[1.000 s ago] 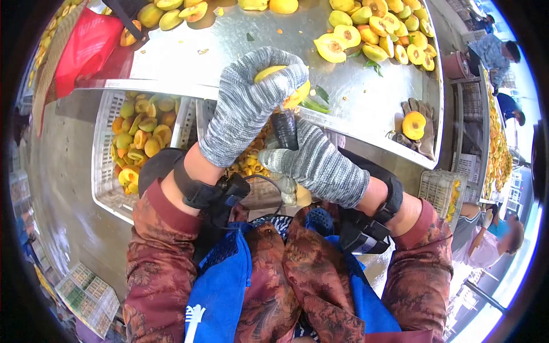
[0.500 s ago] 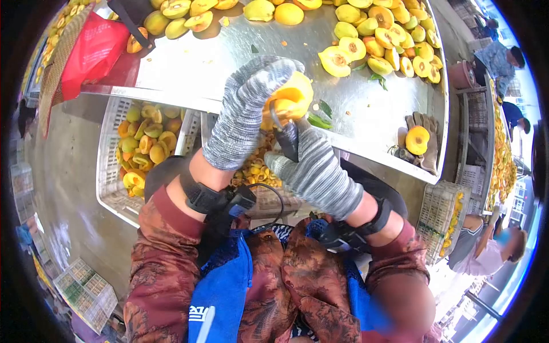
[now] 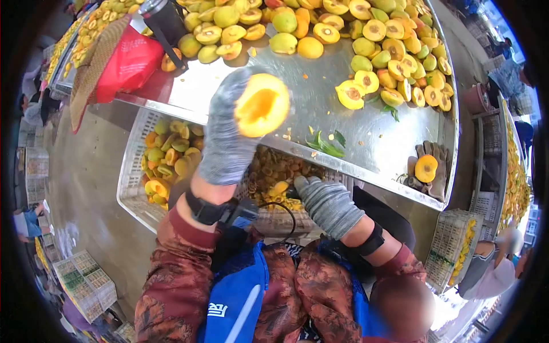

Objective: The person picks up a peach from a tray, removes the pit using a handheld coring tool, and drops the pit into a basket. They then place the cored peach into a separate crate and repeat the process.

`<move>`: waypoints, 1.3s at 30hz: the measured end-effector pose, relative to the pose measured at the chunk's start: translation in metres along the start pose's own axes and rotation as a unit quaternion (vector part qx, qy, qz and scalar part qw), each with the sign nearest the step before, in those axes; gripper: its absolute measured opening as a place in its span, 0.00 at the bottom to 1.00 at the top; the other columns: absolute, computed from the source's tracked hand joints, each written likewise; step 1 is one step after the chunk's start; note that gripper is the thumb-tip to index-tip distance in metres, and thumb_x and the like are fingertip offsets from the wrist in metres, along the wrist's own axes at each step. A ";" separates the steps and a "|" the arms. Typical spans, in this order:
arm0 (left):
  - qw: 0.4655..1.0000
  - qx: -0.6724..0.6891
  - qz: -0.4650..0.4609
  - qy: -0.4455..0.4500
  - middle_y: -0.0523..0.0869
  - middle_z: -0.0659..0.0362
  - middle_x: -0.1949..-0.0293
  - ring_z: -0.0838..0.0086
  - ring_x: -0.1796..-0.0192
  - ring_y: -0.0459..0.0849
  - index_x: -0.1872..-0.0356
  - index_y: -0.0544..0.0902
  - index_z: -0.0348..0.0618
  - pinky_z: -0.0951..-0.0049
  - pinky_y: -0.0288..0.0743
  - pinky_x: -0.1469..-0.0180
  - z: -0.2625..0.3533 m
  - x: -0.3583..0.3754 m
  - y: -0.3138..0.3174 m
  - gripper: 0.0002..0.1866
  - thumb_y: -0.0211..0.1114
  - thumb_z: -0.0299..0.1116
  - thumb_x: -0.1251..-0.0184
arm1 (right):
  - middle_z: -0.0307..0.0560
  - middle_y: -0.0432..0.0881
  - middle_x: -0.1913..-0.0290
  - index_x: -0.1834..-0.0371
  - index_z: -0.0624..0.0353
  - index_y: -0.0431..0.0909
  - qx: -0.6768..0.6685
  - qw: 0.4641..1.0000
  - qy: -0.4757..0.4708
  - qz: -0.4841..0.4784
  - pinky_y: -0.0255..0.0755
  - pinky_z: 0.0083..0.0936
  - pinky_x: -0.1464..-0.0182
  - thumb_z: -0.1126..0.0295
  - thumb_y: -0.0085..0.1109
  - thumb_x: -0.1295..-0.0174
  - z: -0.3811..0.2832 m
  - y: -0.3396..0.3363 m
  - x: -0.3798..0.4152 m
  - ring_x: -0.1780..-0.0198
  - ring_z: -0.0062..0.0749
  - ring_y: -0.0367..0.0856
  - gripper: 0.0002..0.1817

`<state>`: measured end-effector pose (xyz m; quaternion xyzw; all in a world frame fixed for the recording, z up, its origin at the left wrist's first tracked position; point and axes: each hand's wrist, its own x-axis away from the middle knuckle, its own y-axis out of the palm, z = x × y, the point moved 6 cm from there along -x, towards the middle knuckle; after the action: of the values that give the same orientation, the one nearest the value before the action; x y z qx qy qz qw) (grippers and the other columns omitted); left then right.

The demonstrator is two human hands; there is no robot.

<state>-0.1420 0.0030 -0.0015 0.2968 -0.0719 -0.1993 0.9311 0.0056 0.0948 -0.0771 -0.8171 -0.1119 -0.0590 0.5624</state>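
Observation:
My left hand (image 3: 231, 131), in a grey knitted glove, is closed around a yellow peach half (image 3: 263, 106) above the table's front edge. Its cut face is turned up and shows a hollow with no stone. My right hand (image 3: 330, 207), gloved alike, is lower, over a crate of stones and scraps (image 3: 283, 171). Its fingers are wrapped round the dark handle of a pitting knife (image 3: 292, 193), mostly hidden now; the earlier frame shows its curved metal blade. Peach halves (image 3: 394, 57) are heaped on the metal table (image 3: 274, 71).
A white crate of peach halves (image 3: 132, 188) stands below the table at left. A red bag (image 3: 128, 63), a straw hat (image 3: 94, 74) and a dark flask (image 3: 163, 23) are at the table's left. A peach half (image 3: 426, 168) rests on brown gloves (image 3: 440, 177) at right.
My left hand has turned the peach half cut face up, away from the knife. My right hand has dropped with the knife to the crate of stones. The view has shifted slightly.

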 end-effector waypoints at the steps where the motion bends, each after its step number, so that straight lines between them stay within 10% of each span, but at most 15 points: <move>1: 0.999 -0.013 0.004 0.041 0.78 0.52 0.61 0.68 0.59 0.80 0.56 0.72 0.35 0.70 0.77 0.58 0.018 0.003 -0.006 0.20 0.51 0.44 0.37 | 0.52 0.76 0.72 0.59 0.57 0.68 0.020 0.999 -0.012 -0.022 0.69 0.38 0.71 0.68 0.47 0.45 0.002 0.002 0.002 0.69 0.44 0.77 0.11; 4: 0.850 -0.451 0.071 0.264 0.78 0.50 0.60 0.66 0.58 0.79 0.55 0.74 0.34 0.69 0.75 0.55 0.081 0.027 -0.046 0.18 0.52 0.41 0.37 | 0.51 0.76 0.73 0.59 0.57 0.68 0.038 0.999 -0.016 -0.023 0.69 0.37 0.73 0.68 0.48 0.45 0.008 0.000 0.005 0.71 0.43 0.78 0.11; 7: 0.869 -0.437 0.102 0.208 0.78 0.57 0.59 0.72 0.58 0.77 0.54 0.73 0.36 0.75 0.71 0.52 0.111 0.040 -0.099 0.18 0.61 0.36 0.44 | 0.51 0.76 0.73 0.58 0.57 0.67 0.036 0.999 -0.022 -0.024 0.69 0.37 0.73 0.66 0.50 0.46 0.006 -0.003 0.001 0.71 0.43 0.78 0.13; 9: 0.636 -0.729 0.143 0.209 0.78 0.58 0.59 0.74 0.57 0.76 0.53 0.74 0.36 0.76 0.69 0.51 0.116 0.044 -0.120 0.19 0.62 0.34 0.45 | 0.51 0.76 0.73 0.58 0.58 0.66 0.038 0.999 -0.021 -0.027 0.70 0.36 0.72 0.63 0.52 0.47 0.004 -0.008 -0.002 0.70 0.43 0.78 0.16; 10: 0.634 -0.732 0.141 0.206 0.78 0.58 0.59 0.74 0.57 0.76 0.53 0.74 0.36 0.76 0.69 0.51 0.115 0.046 -0.111 0.19 0.62 0.34 0.45 | 0.51 0.76 0.73 0.58 0.58 0.66 0.033 0.999 -0.020 -0.028 0.70 0.36 0.72 0.63 0.52 0.47 0.005 -0.007 -0.004 0.70 0.43 0.78 0.16; 13: 0.890 -0.442 0.095 0.063 0.77 0.59 0.58 0.78 0.56 0.75 0.54 0.75 0.36 0.79 0.69 0.52 0.087 0.056 -0.049 0.18 0.63 0.29 0.48 | 0.52 0.77 0.72 0.57 0.59 0.67 -0.012 0.999 -0.009 -0.037 0.72 0.36 0.68 0.62 0.53 0.48 0.005 -0.009 -0.008 0.68 0.43 0.78 0.18; 15: 0.846 -0.533 -0.021 -0.014 0.77 0.59 0.61 0.78 0.58 0.75 0.54 0.75 0.36 0.78 0.69 0.55 0.049 0.064 -0.018 0.18 0.63 0.29 0.48 | 0.53 0.77 0.71 0.56 0.59 0.67 -0.028 0.999 -0.008 -0.033 0.72 0.36 0.67 0.62 0.53 0.48 0.006 -0.010 -0.009 0.68 0.43 0.78 0.18; 18: 0.681 -0.680 -0.255 0.097 0.78 0.51 0.65 0.62 0.63 0.78 0.57 0.76 0.39 0.69 0.72 0.60 -0.010 0.066 0.029 0.17 0.60 0.29 0.51 | 0.54 0.78 0.67 0.55 0.60 0.67 -0.064 0.998 -0.002 0.001 0.72 0.37 0.64 0.62 0.53 0.48 0.011 -0.012 -0.007 0.66 0.44 0.79 0.19; 20: 0.611 -0.739 -0.265 0.103 0.78 0.52 0.66 0.61 0.63 0.78 0.59 0.77 0.39 0.67 0.73 0.61 -0.038 0.071 0.032 0.15 0.60 0.29 0.51 | 0.55 0.78 0.66 0.54 0.60 0.68 -0.081 0.996 0.010 0.034 0.72 0.37 0.63 0.62 0.53 0.48 0.020 -0.009 -0.004 0.65 0.45 0.79 0.20; 31: 0.603 -0.736 -0.258 0.166 0.78 0.48 0.66 0.56 0.63 0.78 0.60 0.77 0.37 0.64 0.73 0.60 -0.055 0.074 0.057 0.15 0.60 0.24 0.53 | 0.52 0.77 0.70 0.58 0.64 0.68 -0.021 0.995 0.002 0.098 0.72 0.34 0.76 0.72 0.46 0.46 0.029 -0.025 0.022 0.73 0.40 0.80 0.13; 34: 0.458 -0.774 -0.292 0.326 0.76 0.52 0.67 0.60 0.65 0.77 0.59 0.76 0.37 0.63 0.72 0.65 -0.059 0.088 0.070 0.18 0.59 0.25 0.58 | 0.52 0.77 0.69 0.59 0.64 0.68 -0.078 0.993 0.029 0.083 0.72 0.34 0.75 0.73 0.46 0.46 0.032 -0.023 0.026 0.72 0.40 0.80 0.12; 39: 0.458 -0.753 -0.301 0.364 0.74 0.55 0.63 0.64 0.63 0.75 0.58 0.75 0.38 0.65 0.69 0.63 -0.055 0.094 0.082 0.20 0.58 0.24 0.59 | 0.57 0.78 0.69 0.60 0.65 0.68 -0.186 0.981 0.019 0.046 0.73 0.34 0.71 0.74 0.48 0.48 0.036 -0.033 0.032 0.67 0.43 0.80 0.12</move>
<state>-0.0159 0.0542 0.0035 -0.4713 0.5456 -0.3176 0.6159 0.0273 0.1436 -0.0529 -0.9106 -0.0507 -0.0687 0.4045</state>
